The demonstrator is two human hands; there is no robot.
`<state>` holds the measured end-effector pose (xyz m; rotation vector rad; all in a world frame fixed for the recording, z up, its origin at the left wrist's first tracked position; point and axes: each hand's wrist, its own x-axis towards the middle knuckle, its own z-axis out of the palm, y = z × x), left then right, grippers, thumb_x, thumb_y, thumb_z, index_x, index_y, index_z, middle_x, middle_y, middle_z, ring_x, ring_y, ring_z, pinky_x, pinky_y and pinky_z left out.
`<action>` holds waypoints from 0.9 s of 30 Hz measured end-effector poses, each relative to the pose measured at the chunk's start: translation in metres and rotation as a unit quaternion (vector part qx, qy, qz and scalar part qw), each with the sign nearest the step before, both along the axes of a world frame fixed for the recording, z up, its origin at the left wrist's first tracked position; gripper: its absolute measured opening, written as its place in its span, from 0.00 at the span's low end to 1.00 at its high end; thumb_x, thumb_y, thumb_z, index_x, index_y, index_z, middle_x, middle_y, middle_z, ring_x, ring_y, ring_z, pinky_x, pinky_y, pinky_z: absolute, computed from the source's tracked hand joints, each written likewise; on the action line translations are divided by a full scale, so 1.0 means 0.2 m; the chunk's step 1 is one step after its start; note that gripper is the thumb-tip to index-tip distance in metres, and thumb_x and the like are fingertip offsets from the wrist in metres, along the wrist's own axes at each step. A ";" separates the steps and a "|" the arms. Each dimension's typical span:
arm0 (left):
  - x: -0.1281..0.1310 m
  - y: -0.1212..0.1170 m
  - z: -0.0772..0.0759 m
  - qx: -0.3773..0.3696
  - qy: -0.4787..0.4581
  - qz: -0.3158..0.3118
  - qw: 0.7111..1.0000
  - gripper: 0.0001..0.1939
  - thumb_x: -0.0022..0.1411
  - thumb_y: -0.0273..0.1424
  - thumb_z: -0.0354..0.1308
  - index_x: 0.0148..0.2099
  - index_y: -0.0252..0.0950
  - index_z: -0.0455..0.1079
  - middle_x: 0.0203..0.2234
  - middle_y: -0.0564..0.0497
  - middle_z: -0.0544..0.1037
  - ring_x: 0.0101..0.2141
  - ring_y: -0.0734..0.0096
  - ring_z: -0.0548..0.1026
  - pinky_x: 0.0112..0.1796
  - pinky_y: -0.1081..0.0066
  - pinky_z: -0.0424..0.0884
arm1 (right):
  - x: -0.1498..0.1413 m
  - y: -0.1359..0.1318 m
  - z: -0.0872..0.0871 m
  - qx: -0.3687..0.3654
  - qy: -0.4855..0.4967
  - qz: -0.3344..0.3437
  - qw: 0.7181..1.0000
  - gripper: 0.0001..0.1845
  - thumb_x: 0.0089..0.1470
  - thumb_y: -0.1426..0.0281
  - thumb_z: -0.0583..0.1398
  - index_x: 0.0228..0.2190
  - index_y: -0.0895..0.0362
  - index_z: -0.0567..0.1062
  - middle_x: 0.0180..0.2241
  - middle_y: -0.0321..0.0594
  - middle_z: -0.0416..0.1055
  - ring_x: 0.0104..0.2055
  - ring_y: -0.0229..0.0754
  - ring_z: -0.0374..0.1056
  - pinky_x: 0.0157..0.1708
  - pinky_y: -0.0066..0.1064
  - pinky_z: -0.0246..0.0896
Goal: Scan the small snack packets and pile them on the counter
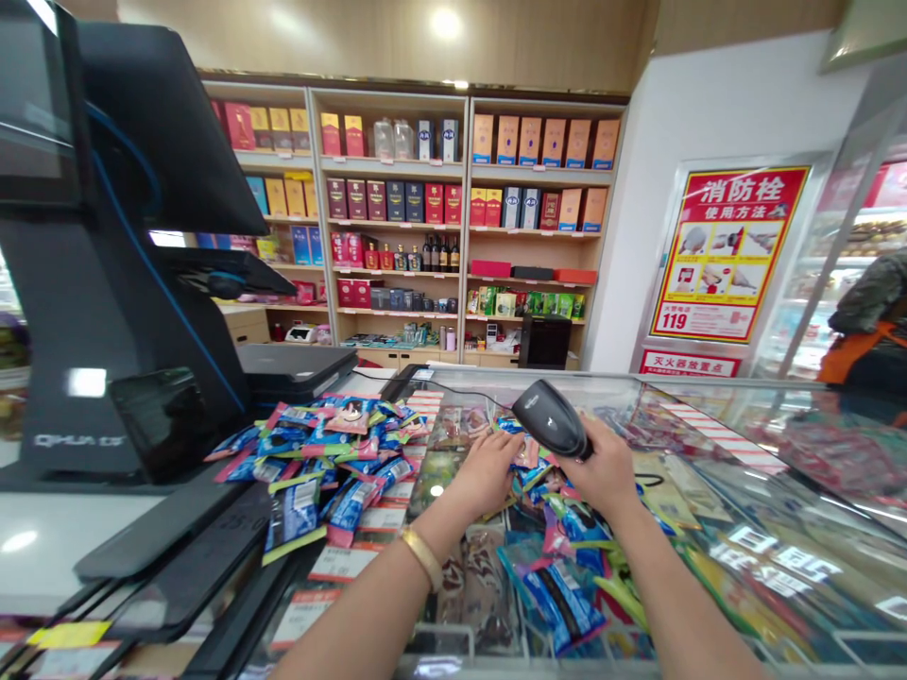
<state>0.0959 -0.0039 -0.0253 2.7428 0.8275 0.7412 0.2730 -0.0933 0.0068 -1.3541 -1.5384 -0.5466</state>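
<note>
One black handheld scanner [551, 417], with one cable, is clamped in the right hand [602, 472], held above a heap of wrapped packets [563, 600]. One left hand [488, 472], fingers together at the packets just beside the scanner; whether they close on one cannot be told. One gold-coloured bracelet [421, 559] on the left wrist. Packets, two heaps: the first, under and around the hands, on the glass-topped case [709, 382]; the second heap [347, 434], to its left, beside one black checkout terminal [120, 349]. Both heaps blue, pink and green, overlapping, too many to count. Contents of the case, seen through the glass: assorted packaged goods, blurred. Behind, one shelving unit [468, 189], three bays in clear view. Middle bay, top shelf: two red-and-yellow boxes, two clear bottles, two blue-and-white boxes; next shelf down, seven boxes. Right bay, top shelf: six orange-and-blue boxes; lower, three flat boxes [533, 273], one red, one dark, one orange. One framed red-and-yellow poster [729, 255] on the wall. One person [871, 321], partly visible at the far right.
</note>
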 end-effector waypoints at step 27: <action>-0.16 0.05 0.10 -0.493 -0.532 -0.017 0.689 0.15 0.56 0.42 0.58 0.37 0.36 0.64 0.23 0.51 0.77 0.17 0.73 0.71 0.15 0.77 0.58 | -0.05 -0.04 0.04 -0.180 -0.075 0.031 0.980 0.12 0.44 0.68 0.58 0.33 0.52 0.78 0.30 0.39 0.78 0.33 0.45 0.71 0.32 0.30 0.61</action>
